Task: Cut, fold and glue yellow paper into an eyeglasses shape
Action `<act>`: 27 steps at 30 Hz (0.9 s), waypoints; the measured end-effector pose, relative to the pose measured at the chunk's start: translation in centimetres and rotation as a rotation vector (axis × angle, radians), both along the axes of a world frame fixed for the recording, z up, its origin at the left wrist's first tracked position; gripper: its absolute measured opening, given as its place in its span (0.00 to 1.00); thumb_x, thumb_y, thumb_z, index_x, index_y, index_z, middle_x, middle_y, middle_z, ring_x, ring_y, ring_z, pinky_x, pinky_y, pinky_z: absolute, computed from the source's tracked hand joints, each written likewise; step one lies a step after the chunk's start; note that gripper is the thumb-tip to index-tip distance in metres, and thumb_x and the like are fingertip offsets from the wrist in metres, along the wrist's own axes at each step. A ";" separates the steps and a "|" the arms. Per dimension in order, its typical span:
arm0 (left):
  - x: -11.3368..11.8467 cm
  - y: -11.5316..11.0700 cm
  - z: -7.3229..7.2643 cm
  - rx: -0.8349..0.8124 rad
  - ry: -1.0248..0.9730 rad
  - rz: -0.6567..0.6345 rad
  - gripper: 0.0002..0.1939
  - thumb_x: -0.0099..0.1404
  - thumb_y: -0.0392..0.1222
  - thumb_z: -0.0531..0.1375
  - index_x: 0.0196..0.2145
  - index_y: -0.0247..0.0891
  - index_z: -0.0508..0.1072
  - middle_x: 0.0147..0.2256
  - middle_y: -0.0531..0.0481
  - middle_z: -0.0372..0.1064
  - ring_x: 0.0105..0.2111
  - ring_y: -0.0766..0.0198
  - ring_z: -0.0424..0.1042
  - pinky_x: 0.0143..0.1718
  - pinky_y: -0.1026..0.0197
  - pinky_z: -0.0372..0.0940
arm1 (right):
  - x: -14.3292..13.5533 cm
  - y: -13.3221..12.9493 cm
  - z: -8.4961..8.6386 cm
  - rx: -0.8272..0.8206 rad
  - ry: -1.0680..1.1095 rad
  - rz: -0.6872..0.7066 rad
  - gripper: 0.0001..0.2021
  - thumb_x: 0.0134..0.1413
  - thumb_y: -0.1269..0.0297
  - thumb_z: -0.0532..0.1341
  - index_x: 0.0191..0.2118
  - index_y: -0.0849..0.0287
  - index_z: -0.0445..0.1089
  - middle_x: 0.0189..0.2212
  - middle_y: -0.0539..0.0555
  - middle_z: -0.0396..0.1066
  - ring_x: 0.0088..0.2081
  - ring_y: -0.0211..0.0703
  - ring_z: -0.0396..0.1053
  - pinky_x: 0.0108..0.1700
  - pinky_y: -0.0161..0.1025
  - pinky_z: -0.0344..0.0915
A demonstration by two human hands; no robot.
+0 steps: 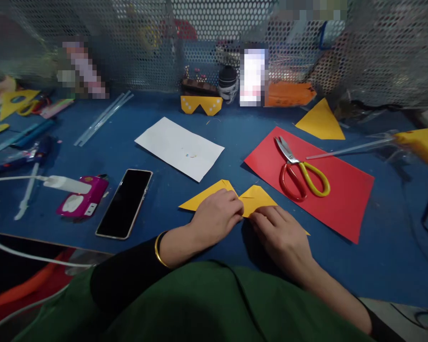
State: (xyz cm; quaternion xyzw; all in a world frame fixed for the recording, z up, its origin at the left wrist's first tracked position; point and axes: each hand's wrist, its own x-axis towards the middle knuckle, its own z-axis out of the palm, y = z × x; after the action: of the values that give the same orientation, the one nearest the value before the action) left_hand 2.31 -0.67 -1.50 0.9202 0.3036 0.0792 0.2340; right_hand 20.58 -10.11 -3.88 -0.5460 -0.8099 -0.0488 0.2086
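A folded piece of yellow paper (256, 195) lies near the table's front edge, with two raised peaks and pointed ends. My left hand (217, 216) rests over its left half, fingers closed on the paper close to the middle. Just to the right, my right hand (283, 232) pinches the lower edge near the centre, its thumb partly hidden. Behind my right hand, a red sheet (342, 199) carries scissors (288, 159) with one red and one yellow handle. A white sheet (180, 149) lies behind my left hand.
A phone (125, 203) and a magenta power adapter (82, 195) sit at left. At right is a yellow glue gun (419, 142). Along the back stand a yellow paper mask shape (201, 105), a yellow triangle (323, 121) and a perforated metal panel (207, 19).
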 end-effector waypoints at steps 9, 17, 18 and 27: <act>-0.1 -0.3 -0.3 0.027 -0.059 0.009 0.05 0.69 0.35 0.60 0.32 0.36 0.71 0.35 0.50 0.70 0.37 0.60 0.66 0.36 0.58 0.60 | -0.8 0.2 -0.2 -0.034 0.026 -0.122 0.07 0.63 0.75 0.58 0.33 0.60 0.67 0.29 0.55 0.66 0.32 0.45 0.59 0.36 0.42 0.58; -0.3 -0.3 -0.5 0.061 -0.051 0.011 0.06 0.68 0.35 0.60 0.31 0.35 0.71 0.34 0.49 0.70 0.36 0.60 0.66 0.36 0.57 0.59 | -1.1 0.1 -0.2 -0.042 0.081 -0.129 0.08 0.65 0.72 0.58 0.33 0.60 0.68 0.29 0.54 0.69 0.32 0.44 0.61 0.35 0.41 0.58; -0.4 -0.3 -0.5 0.058 -0.060 0.019 0.06 0.68 0.35 0.60 0.31 0.35 0.71 0.34 0.49 0.70 0.36 0.59 0.66 0.36 0.57 0.59 | -1.0 0.0 -0.1 -0.043 0.096 -0.128 0.07 0.65 0.71 0.58 0.34 0.60 0.69 0.31 0.55 0.70 0.33 0.43 0.62 0.36 0.40 0.58; -0.3 -0.4 -0.6 -0.031 -0.110 0.050 0.05 0.67 0.36 0.63 0.31 0.37 0.73 0.33 0.51 0.70 0.37 0.60 0.67 0.37 0.58 0.60 | -0.3 -0.2 0.3 0.027 0.097 -0.109 0.03 0.61 0.71 0.63 0.35 0.59 0.69 0.32 0.53 0.73 0.33 0.42 0.64 0.35 0.41 0.57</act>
State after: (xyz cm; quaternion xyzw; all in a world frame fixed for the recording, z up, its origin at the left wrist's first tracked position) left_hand 2.01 -1.10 -2.06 0.9029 0.3141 0.1309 0.2626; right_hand 20.26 -10.30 -3.58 -0.5882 -0.7671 -0.0444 0.2522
